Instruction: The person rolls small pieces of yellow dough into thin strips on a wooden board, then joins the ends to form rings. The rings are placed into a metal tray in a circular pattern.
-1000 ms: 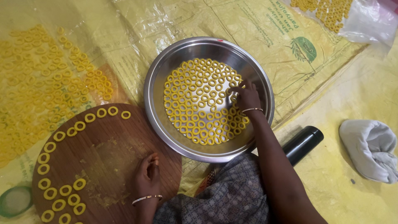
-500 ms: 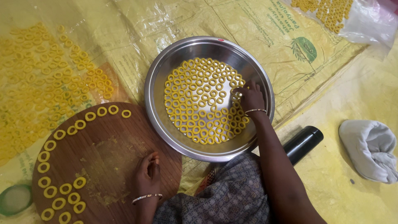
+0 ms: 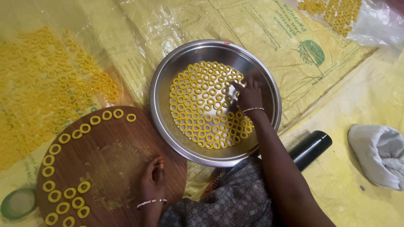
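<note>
Yellow plastic sacking (image 3: pixel 269 38), bearing a round green emblem (image 3: pixel 312 52), is covering the floor beneath a steel bowl (image 3: pixel 168 75) of yellow dough rings (image 3: pixel 202 109). The right hand (image 3: pixel 249 96) is pinching at the rings; the left hand (image 3: pixel 153 181) is resting loosely curled, holding nothing, on a round wooden board (image 3: pixel 113 159).

Yellow plastic sheeting (image 3: pixel 139 38) covers the floor, with rows of yellow dough rings (image 3: pixel 46 84) spread over its left side. A clear bag of rings (image 3: pixel 349 17) lies top right, a crumpled white cloth (image 3: pixel 376 153) at right, a black bottle (image 3: pixel 310 149) nearby, and a small green lid (image 3: pixel 17 203) bottom left.
</note>
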